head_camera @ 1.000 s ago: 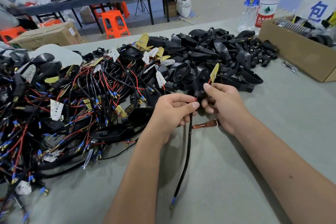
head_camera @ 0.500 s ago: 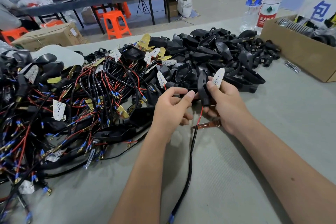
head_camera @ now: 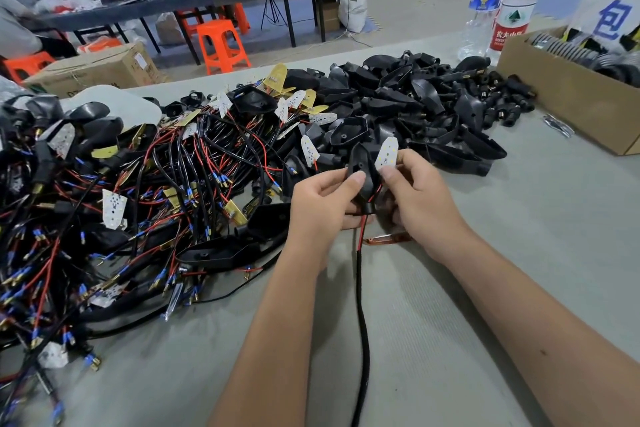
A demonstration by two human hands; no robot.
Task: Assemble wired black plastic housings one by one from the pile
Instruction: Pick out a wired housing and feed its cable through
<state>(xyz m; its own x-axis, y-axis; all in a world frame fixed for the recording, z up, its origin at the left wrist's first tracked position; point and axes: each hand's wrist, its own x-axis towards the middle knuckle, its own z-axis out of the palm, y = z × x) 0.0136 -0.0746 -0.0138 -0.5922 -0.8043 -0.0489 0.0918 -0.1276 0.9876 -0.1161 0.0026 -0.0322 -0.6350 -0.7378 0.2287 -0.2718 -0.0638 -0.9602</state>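
Observation:
My left hand (head_camera: pixel 320 204) grips a black plastic housing (head_camera: pixel 362 170) upright in front of me, thumb on its face. My right hand (head_camera: pixel 420 196) pinches a small white LED board (head_camera: pixel 387 153) beside the housing's upper right edge. Red and black wires run from the housing's foot into a black sleeved cable (head_camera: pixel 363 315) that hangs down toward me over the table. Behind the hands lies the pile of empty black housings (head_camera: pixel 415 107). To the left sprawls a tangle of wired housings and boards (head_camera: pixel 138 184).
A cardboard box (head_camera: pixel 568 100) of parts stands at the right, with two water bottles (head_camera: pixel 498 3) behind it. A small copper-coloured tool (head_camera: pixel 389 238) lies on the grey table (head_camera: pixel 519 253) under my right hand. Orange stools and another table stand beyond.
The housing has been raised and turned upright in my left hand. The board in my right hand has turned from its yellow edge to its white face and sits beside the housing.

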